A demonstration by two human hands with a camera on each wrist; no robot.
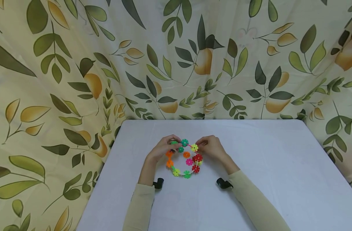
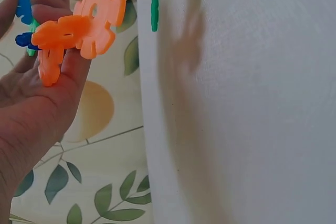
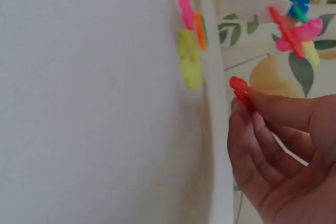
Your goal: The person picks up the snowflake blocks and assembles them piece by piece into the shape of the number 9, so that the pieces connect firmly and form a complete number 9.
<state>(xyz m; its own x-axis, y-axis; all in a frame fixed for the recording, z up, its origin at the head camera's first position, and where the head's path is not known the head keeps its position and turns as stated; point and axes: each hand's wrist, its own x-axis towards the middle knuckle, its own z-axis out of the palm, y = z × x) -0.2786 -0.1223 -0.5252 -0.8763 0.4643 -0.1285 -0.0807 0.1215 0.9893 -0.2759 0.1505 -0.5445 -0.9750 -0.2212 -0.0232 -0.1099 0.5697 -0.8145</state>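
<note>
A ring of linked plastic flower-shaped pieces in orange, green, yellow, red and other colours is held above the white table. My left hand grips its upper left side; in the left wrist view, fingers curl around the joined orange pieces and blue pieces. At the ring's upper right is my right hand. The right wrist view shows it pinching a red flower-shaped piece between thumb and fingertips, apart from the ring's white piece and pink piece.
Loose pieces lie on the white table beneath the ring, among them an orange piece, a pink piece and a yellow piece. A leaf-patterned curtain hangs behind the table and along its sides.
</note>
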